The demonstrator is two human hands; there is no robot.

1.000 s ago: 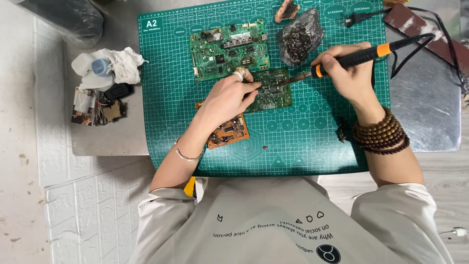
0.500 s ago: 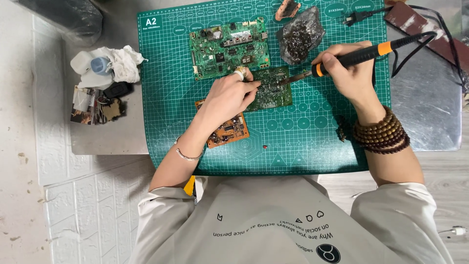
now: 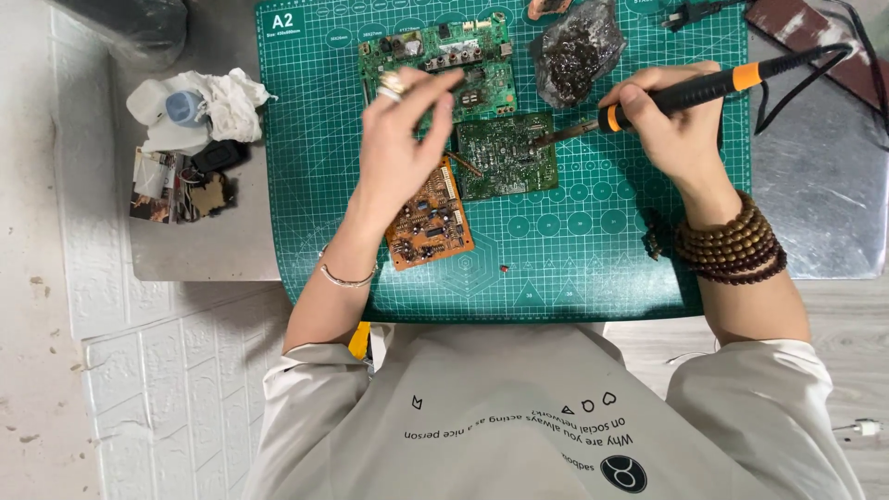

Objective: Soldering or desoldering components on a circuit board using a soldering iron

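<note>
Now my left hand (image 3: 398,148) has come up off the dark green circuit board (image 3: 506,155) it was pinning half a second back — the fingers are spread and loose, grasping nothing, hovering over the gap between that board and the larger green board (image 3: 435,57) at twelve o'clock from it. That leaves the dark green board lying free on the cutting mat (image 3: 574,268), unsteadied, so as I judge it any push from the iron could slide it. My right hand (image 3: 671,120) is clenched round the black-and-orange soldering iron (image 3: 704,88), whose tip points toward nine o'clock and sits at the right edge of the dark green board; whether it touches the copper I cannot tell. The board itself lies near the middle of the mat, with a small orange-brown board (image 3: 428,220) just beside it at about seven o'clock, partly under my left wrist.

As for containers — a crumpled clear bag (image 3: 579,51) at one o'clock from the dark board holds a heap of small dark parts, too fine to make out. Off the mat at nine o'clock, a white rag (image 3: 227,102) is bundled round a small pale bottle (image 3: 183,106), and below it lies a clutter of scraps
</note>
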